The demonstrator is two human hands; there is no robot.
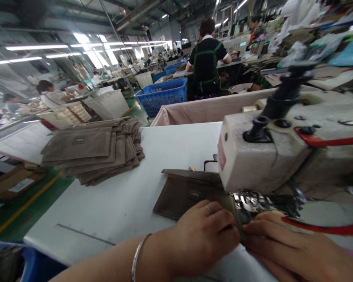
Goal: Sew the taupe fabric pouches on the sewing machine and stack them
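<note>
A flat dark-brown fabric pouch piece (179,196) with a small label lies on the white table, its right edge by the presser foot (244,201) of a sewing machine (253,152). My left hand (206,239), with a ring and a bracelet, is closed on the piece's near right corner, fingers curled. My right hand (294,246) lies beside it, just in front of the machine. Its fingers are stretched out, fingertips at the edge of the fabric. The needle is hidden behind the machine head.
A stack of similar brown pieces (91,149) lies on the table's left part. The white tabletop (120,207) has a ruler scale marked on it. Beyond its far edge are a pink cloth-lined bin (200,111), a blue basket (164,94) and a seated person (207,58) facing away.
</note>
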